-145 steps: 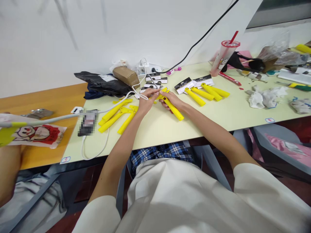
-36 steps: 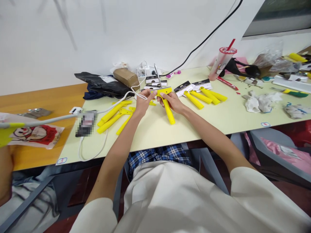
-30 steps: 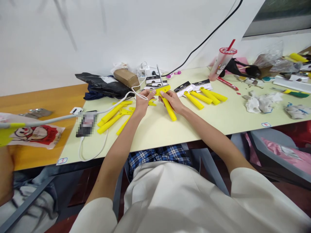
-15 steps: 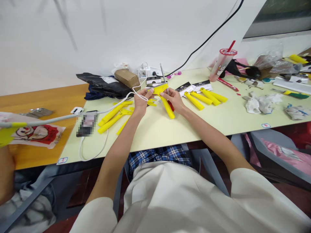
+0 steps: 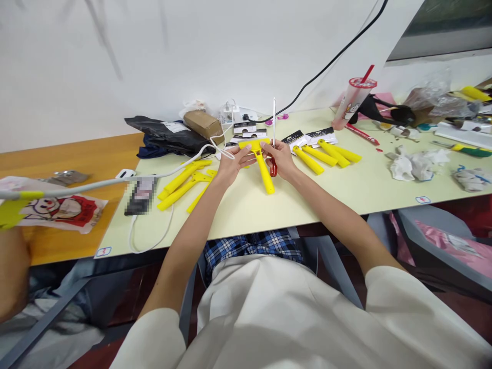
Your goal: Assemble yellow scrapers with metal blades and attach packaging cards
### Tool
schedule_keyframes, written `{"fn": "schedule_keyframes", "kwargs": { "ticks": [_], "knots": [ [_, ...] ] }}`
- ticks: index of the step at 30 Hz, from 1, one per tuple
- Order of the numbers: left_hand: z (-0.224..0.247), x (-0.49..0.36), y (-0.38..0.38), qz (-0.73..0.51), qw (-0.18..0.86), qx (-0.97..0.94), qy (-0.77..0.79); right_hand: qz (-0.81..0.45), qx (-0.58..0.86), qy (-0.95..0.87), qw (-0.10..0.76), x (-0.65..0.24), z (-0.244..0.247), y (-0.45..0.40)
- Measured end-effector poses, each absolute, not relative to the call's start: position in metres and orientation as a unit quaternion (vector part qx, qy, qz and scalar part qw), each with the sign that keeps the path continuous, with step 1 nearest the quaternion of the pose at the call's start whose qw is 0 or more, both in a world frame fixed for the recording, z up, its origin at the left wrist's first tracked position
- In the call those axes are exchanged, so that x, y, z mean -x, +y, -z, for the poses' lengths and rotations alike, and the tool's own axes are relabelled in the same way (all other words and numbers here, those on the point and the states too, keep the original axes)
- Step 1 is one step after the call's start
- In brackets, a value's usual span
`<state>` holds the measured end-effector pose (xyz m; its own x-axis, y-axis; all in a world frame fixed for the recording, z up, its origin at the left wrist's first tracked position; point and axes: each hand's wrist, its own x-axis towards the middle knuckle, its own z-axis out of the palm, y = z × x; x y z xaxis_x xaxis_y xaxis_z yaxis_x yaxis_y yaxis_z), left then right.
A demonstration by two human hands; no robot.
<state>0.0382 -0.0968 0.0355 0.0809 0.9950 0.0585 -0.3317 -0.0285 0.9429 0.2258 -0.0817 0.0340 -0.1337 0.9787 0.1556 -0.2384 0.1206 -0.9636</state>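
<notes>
A yellow T-shaped scraper (image 5: 264, 171) is held up over the pale table, its handle pointing down toward me. My left hand (image 5: 231, 163) pinches the left end of its head. At the head's right end is my right hand (image 5: 280, 156), which also holds a screwdriver (image 5: 274, 123) with a red handle, its metal shaft upright. More yellow handles (image 5: 184, 189) lie left of my left hand. Right of my right hand, several yellow handles (image 5: 309, 160) rest by black-and-white packages (image 5: 322, 136).
A phone (image 5: 141, 196) with a white cable lies at the left, near a black bag (image 5: 165, 134) and a cardboard box (image 5: 202, 124). Farther right stand a cup with a red straw (image 5: 351, 105) and crumpled tissues (image 5: 417, 164). Another person's arm (image 5: 13, 274) shows at the left edge.
The yellow scraper has turned, and its head now shows a flat yellow face instead of the metal edge. The screwdriver has gone from tilted to upright and moved right.
</notes>
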Motion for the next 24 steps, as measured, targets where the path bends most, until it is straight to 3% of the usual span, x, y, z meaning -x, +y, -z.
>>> {"fn": "schedule_keyframes", "kwargs": {
  "ticks": [4,11,20,24],
  "knots": [
    [-0.039,-0.038,-0.098,-0.560,0.608,-0.421,0.373,-0.546,0.375,-0.526,0.534,-0.225,-0.037,-0.083],
    [-0.037,-0.003,-0.081,-0.639,0.543,-0.337,0.428,-0.428,0.447,-0.600,0.507,-0.238,-0.028,-0.069],
    [-0.023,0.012,-0.078,-0.668,0.536,-0.263,0.443,-0.175,0.517,-0.770,0.330,-0.259,-0.013,-0.052],
    [-0.024,0.012,-0.081,-0.668,0.529,-0.283,0.441,-0.143,0.561,-0.774,0.257,-0.259,-0.016,-0.056]
  ]
}}
